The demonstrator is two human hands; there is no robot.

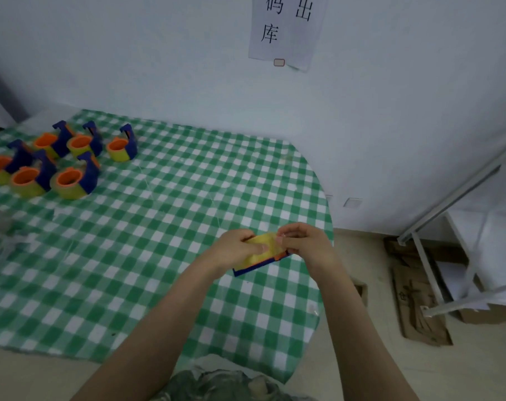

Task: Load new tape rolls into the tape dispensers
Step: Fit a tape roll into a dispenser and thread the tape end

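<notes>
On a table (pixel 165 215) spread with green-and-white checked cloth against a pale wall, the yellow tape roll (pixel 267 247) sits in a blue dispenser (pixel 254 269) at the near right, with the left hand (pixel 234 247) curled round the roll's left side and the right hand (pixel 304 241) pinching its right edge. The step looks like seating the roll and freeing its end, best done by steadying with the left while the right draws the tape straight toward the cutter. 6 loaded dispensers (pixel 69 178) stand grouped at the far left.

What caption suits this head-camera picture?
Left hand and right hand hold a yellow tape roll and its blue dispenser; six loaded dispensers wait nearby.
</notes>
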